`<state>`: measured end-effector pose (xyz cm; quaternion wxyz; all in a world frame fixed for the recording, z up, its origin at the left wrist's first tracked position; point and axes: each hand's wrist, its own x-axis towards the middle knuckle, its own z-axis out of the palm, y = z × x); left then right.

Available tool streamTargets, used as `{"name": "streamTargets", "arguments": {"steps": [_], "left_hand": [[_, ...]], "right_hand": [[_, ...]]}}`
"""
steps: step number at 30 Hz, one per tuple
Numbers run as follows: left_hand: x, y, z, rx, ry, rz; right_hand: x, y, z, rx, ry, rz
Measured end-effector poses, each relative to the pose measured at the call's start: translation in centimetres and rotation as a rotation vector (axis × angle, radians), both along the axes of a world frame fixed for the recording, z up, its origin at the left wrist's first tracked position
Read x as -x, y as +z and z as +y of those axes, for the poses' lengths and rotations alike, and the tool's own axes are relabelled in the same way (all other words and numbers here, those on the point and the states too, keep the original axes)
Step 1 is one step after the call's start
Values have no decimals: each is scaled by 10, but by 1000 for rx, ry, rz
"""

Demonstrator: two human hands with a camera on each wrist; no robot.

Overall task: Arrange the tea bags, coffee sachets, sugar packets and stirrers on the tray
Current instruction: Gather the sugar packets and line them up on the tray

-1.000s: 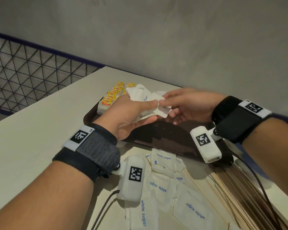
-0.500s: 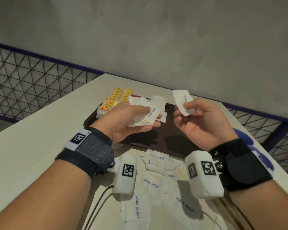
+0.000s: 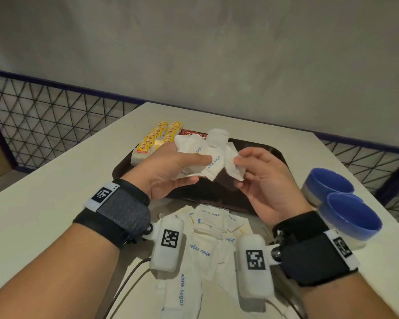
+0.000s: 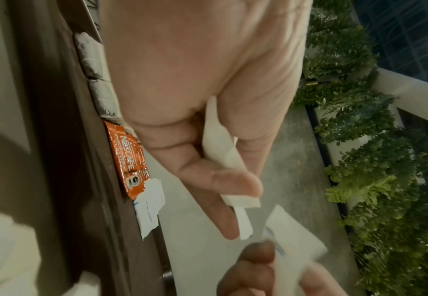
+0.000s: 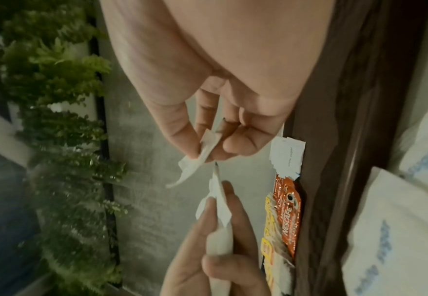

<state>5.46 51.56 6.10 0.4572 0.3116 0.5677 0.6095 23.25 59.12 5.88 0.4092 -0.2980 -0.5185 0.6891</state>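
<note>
1. Gripping a fanned bundle of sugar packets (image 3: 199, 157), the left hand (image 3: 168, 170) hovers above the dark tray (image 3: 282, 155).
2. The right hand (image 3: 260, 178) pinches one sugar packet (image 3: 233, 165) just beside the bundle.
3. Tea bags (image 3: 158, 139) and a coffee sachet (image 4: 129, 160) lie on the tray.
4. Loose packets (image 3: 207, 229) lie on the table (image 3: 44, 203).

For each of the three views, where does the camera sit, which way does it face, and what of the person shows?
Head: above, facing forward and down at tray; both forearms show.
Left wrist: faces along left hand gripping sugar packets.
Right wrist: faces along right hand pinching one packet.
Both wrist views share the Nescafe sachet.
</note>
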Motion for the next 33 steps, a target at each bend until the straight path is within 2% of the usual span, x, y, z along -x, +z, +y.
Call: {"name": "streamTargets", "arguments": {"steps": [11, 13, 18, 24, 29, 33], "left_hand": [[-7, 0, -1, 32, -77, -8], [-8, -1, 0, 22, -92, 21], [-7, 0, 0, 15, -55, 37], [-5, 5, -3, 10, -48, -52], [-6, 7, -5, 34, -72, -43], [-2, 5, -4, 44, -86, -23]], "right_hand": [[8, -13, -1, -357, -174, -316], [8, -13, -1, -395, -145, -340], [7, -7, -5, -408, -52, -330], [5, -5, -8, -463, 119, -376], [6, -9, -4, -558, 29, -470], [6, -6, -6, -424, -21, -397]]}}
